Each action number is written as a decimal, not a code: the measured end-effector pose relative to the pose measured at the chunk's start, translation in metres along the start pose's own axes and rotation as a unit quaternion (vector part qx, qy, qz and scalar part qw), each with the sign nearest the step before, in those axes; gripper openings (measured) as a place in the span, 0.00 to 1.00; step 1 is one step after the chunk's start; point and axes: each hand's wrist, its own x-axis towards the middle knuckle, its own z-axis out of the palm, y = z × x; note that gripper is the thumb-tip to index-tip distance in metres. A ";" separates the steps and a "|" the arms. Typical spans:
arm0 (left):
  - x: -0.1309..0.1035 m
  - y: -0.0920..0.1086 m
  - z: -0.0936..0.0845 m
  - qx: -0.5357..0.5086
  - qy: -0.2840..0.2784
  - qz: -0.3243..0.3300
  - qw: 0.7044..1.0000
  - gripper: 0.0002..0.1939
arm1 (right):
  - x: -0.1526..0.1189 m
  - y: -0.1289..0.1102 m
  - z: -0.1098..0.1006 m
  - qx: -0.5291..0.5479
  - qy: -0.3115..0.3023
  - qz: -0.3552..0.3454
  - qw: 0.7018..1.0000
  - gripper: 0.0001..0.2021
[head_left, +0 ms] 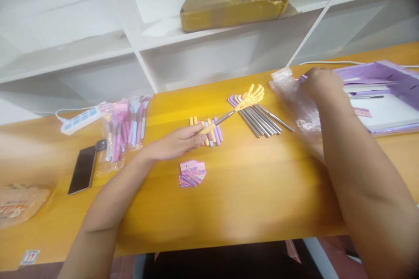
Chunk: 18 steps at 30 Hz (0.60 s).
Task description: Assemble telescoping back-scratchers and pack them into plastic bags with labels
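My left hand (183,140) is closed around the yellow handle of a back scratcher (225,116). Its yellow hand-shaped head points up and right, over a row of metal rods (260,120) and several coloured scratcher heads (233,100). Behind my left fingers lie short coloured handle grips (218,133). At the right, my right hand (322,83) has its fingers curled at the clear plastic bags (306,111) and looks closed on one, though motion blurs it. Small pink printed cards (194,173) lie below my left hand.
A purple box (397,83) stands at the right with a rod inside. Bagged back scratchers (122,128), a power strip (82,120) and a phone (81,170) lie left. White shelves behind the table hold a taped parcel (235,6).
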 end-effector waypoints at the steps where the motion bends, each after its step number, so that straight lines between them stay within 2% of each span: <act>1: 0.000 0.000 0.000 -0.001 0.001 -0.002 1.000 0.19 | -0.001 -0.002 0.001 -0.031 0.014 0.021 0.999 0.28; 5: -0.002 0.002 -0.002 -0.006 -0.001 -0.006 1.000 0.19 | -0.006 -0.009 0.005 -0.059 0.041 -0.015 0.997 0.27; 7: -0.003 0.002 -0.002 -0.006 0.000 -0.013 1.000 0.19 | -0.007 -0.012 0.008 -0.069 0.027 -0.043 0.996 0.22; 9: -0.003 0.003 -0.002 -0.005 0.004 -0.016 1.000 0.20 | -0.009 -0.013 0.014 -0.087 -0.013 -0.082 0.993 0.17; 10: -0.003 0.003 -0.002 -0.004 0.006 -0.016 1.000 0.20 | -0.009 -0.014 0.019 -0.100 -0.038 -0.101 0.989 0.17; 12: -0.004 0.003 -0.002 0.000 0.005 -0.020 1.000 0.21 | -0.011 -0.015 0.031 -0.135 -0.080 -0.131 0.979 0.32; 14: -0.004 0.003 -0.002 0.007 0.003 -0.024 1.000 0.22 | -0.014 -0.017 0.045 -0.169 -0.089 -0.151 0.970 0.45; 16: -0.004 0.003 -0.002 0.014 0.000 -0.023 1.000 0.22 | -0.017 -0.018 0.056 -0.187 -0.071 -0.173 0.965 0.46; 18: -0.004 0.003 -0.003 0.015 0.001 -0.015 1.000 0.21 | -0.021 -0.019 0.061 -0.185 -0.050 -0.192 0.963 0.40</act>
